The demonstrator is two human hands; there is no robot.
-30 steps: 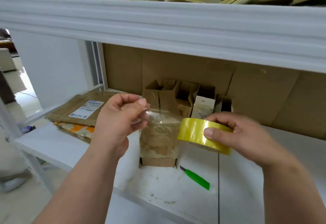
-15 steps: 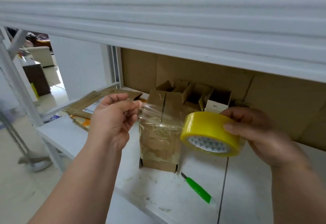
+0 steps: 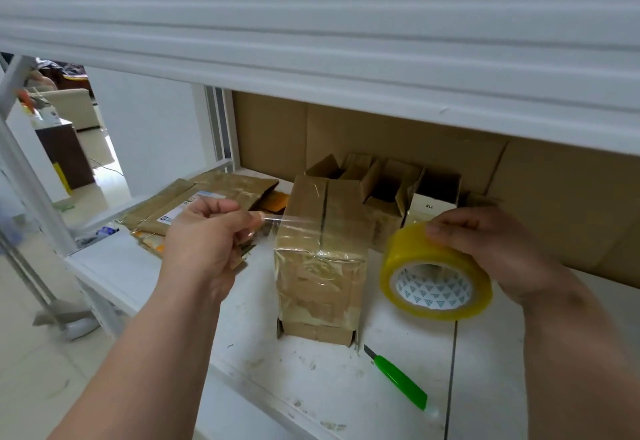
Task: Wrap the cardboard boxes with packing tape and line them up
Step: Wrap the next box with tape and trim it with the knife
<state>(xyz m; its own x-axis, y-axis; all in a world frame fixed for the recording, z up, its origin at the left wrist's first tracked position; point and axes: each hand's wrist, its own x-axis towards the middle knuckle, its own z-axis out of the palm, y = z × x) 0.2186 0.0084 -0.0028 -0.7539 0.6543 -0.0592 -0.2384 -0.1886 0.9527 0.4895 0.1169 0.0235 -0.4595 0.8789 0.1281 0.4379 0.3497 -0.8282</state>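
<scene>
We are standing at a white shelf (image 3: pixel 311 380) backed with brown cardboard, and everything here is arranging itself around the box (image 3: pixel 322 259) in front of us. It is standing upright on the shelf, its top flaps closed, its front already shiny with tape. Behind the box, open boxes (image 3: pixel 391 183) are waiting in a row; left of it, flattened parcels (image 3: pixel 207 194) are lying; in front of it and to the right, a green cutter (image 3: pixel 401 379) is resting.

Our left hand (image 3: pixel 204 242) is pinching the free end of the clear strip (image 3: pixel 277 221) left of the box, and our right hand (image 3: pixel 498 249) is gripping the yellow tape roll (image 3: pixel 434 273) to its right. A second ago the strip was hanging in the air in front of the box — now it is lying across the top. So we are judging a fresh band as starting; pressing it down and cutting it are not yet done.
</scene>
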